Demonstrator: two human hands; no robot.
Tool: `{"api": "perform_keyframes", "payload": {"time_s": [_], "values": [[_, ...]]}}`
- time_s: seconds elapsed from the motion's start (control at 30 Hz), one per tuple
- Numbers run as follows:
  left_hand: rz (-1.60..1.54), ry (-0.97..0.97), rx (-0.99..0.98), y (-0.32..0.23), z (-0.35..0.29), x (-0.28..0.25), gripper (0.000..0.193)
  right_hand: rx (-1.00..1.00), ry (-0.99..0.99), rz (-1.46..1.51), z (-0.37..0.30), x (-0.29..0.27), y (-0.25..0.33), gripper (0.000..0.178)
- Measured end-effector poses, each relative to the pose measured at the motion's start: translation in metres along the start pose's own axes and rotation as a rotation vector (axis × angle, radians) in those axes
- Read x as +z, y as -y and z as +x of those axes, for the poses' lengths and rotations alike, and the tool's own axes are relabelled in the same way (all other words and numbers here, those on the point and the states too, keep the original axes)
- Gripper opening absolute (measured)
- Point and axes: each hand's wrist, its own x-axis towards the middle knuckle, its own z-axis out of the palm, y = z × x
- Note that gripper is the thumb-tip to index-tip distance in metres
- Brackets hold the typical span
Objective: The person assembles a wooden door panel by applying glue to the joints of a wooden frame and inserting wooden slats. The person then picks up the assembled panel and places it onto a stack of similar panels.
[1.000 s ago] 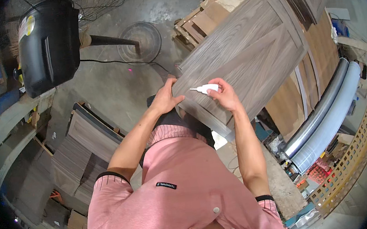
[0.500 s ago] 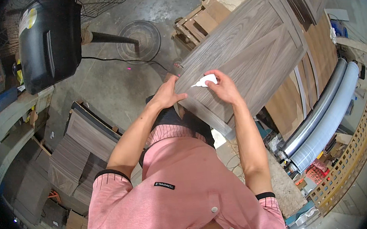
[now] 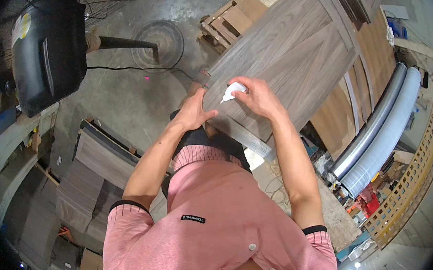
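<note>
A grey wood-grain panel (image 3: 271, 50) with raised frame strips and a diagonal piece lies in front of me. My right hand (image 3: 259, 98) is closed round a small white squeeze bottle (image 3: 234, 90) with a narrow pointed nozzle. The bottle is tilted, its tip pointing left and down over the near left part of the panel. At the panel's near left edge rests my left hand (image 3: 193, 111), thumb stretched over the surface and the other fingers partly hidden along the edge. Whether the nozzle touches the wood I cannot tell.
A black fan housing (image 3: 49, 52) on a round base (image 3: 159, 43) stands at the left, its cord on the floor. More grey panels (image 3: 99, 152) lie stacked at lower left. Boards (image 3: 338, 117) and two long wrapped rolls (image 3: 385, 133) sit at right, beside a yellow perforated strip (image 3: 420, 166).
My right hand has moved the bottle slightly left and tilted its nozzle further down. My left hand stays at the panel's edge. The whole view has shifted a little.
</note>
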Motion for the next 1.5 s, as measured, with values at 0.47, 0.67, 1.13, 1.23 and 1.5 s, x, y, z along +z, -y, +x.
{"api": "perform_keyframes", "payload": {"time_s": [0.47, 0.67, 1.13, 1.23, 1.5], "values": [[0.053, -0.058, 0.050, 0.000, -0.002, 0.004, 0.062, -0.400, -0.066, -0.146, 0.000, 0.000, 0.002, 0.023], [0.055, -0.052, 0.037, -0.005, -0.003, 0.003, 0.063, -0.441, -0.073, -0.169, 0.001, 0.002, 0.000, 0.023], [0.037, -0.012, 0.023, -0.008, -0.001, -0.003, 0.066, -0.154, -0.027, 0.079, -0.007, -0.007, -0.015, 0.024], [0.059, 0.007, 0.009, -0.011, -0.001, -0.004, 0.069, -0.098, -0.011, 0.114, -0.007, -0.009, -0.022, 0.022], [0.098, 0.020, -0.027, -0.009, 0.003, -0.002, 0.074, 0.003, -0.001, 0.247, -0.012, -0.007, -0.049, 0.019]]}}
